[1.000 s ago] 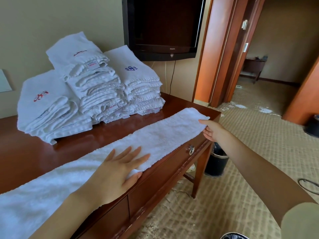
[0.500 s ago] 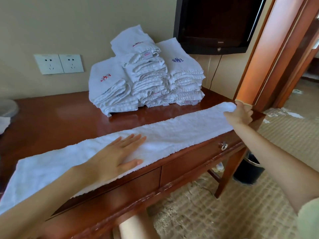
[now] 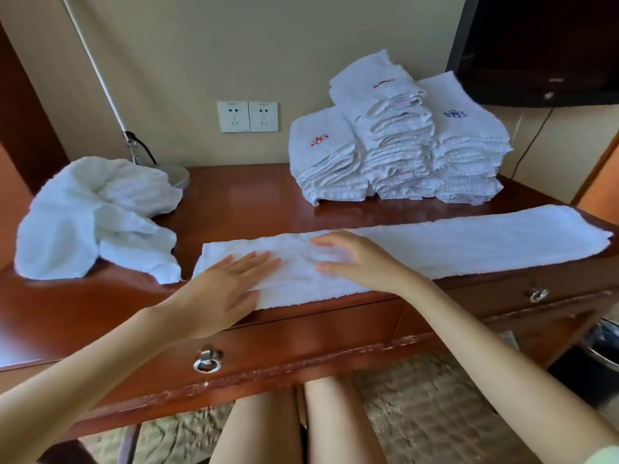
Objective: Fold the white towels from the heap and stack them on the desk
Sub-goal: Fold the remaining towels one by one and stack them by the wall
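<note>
A white towel [image 3: 469, 242], folded into a long narrow strip, lies along the front edge of the wooden desk [image 3: 254, 199]. My left hand [image 3: 224, 286] rests flat on the strip's left end, fingers straight. My right hand [image 3: 355, 259] lies flat on the strip just right of it, fingers pointing left. Stacks of folded white towels [image 3: 395, 142] with red and blue embroidery stand at the back right of the desk. A heap of unfolded white towels [image 3: 97, 216] sits at the left.
A lamp base [image 3: 177, 175] with its slanting stem stands behind the heap. Two wall sockets [image 3: 247, 116] are above the desk. A dark TV [image 3: 542, 48] hangs at the upper right. Drawers with ring handles [image 3: 207, 361] face me. A black bin [image 3: 599, 349] stands at the lower right.
My right hand let go of the strip's far right end and came to its left part, flat beside my left hand. The view swung left, showing the heap.
</note>
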A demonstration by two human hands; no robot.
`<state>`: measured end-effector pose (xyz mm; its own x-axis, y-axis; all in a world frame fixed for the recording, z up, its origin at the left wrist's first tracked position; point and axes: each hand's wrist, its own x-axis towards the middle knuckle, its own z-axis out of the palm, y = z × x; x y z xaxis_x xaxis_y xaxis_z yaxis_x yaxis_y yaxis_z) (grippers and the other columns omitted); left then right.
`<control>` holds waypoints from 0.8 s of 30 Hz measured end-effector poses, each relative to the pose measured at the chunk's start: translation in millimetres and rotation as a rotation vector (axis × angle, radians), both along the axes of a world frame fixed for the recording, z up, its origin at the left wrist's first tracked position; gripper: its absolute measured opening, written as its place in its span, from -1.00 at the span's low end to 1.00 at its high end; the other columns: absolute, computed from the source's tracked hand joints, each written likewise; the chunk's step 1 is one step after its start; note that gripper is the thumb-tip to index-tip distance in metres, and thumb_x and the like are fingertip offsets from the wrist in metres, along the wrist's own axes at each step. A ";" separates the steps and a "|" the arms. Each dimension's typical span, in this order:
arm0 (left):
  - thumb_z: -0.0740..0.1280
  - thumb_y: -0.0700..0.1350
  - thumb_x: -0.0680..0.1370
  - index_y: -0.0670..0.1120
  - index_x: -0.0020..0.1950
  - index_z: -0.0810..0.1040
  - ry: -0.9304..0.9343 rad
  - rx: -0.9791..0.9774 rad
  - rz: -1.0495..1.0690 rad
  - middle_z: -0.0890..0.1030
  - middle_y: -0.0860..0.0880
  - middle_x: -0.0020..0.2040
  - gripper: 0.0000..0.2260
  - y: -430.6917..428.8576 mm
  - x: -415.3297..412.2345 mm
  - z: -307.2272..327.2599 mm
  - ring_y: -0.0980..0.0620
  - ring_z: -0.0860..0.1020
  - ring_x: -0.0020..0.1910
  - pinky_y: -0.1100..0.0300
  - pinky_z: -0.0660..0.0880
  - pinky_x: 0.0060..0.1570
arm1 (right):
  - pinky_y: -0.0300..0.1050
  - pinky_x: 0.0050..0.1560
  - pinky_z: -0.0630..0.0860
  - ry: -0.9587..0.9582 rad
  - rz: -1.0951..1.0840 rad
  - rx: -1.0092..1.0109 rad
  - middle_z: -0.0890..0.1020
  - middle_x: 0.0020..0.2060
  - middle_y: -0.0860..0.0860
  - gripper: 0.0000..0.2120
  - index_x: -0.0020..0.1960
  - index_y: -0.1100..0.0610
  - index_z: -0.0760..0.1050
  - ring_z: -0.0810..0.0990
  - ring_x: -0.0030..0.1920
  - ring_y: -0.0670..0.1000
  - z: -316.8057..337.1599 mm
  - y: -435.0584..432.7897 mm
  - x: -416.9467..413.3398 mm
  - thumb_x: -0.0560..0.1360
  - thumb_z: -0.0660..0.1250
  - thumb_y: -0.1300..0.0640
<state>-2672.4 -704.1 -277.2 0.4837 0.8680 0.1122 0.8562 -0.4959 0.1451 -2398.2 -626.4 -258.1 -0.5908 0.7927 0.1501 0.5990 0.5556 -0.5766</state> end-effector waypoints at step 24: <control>-0.22 0.54 0.31 0.27 0.53 -0.02 -0.167 -0.263 0.340 -0.15 0.13 0.56 -0.18 -13.5 -30.8 13.9 0.19 -0.23 0.52 0.14 -0.24 0.45 | 0.14 0.51 -0.30 -0.475 0.125 0.141 -0.25 0.55 -0.08 -0.26 0.56 -0.20 -0.18 -0.33 0.53 -0.07 -15.2 -44.1 -61.1 0.50 0.01 -0.41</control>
<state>-2703.3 -717.6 -263.3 0.1603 0.9837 -0.0813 0.9179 -0.1183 0.3787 -2459.3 -670.4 -273.2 -0.7087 0.7032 -0.0571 0.7009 0.6924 -0.1711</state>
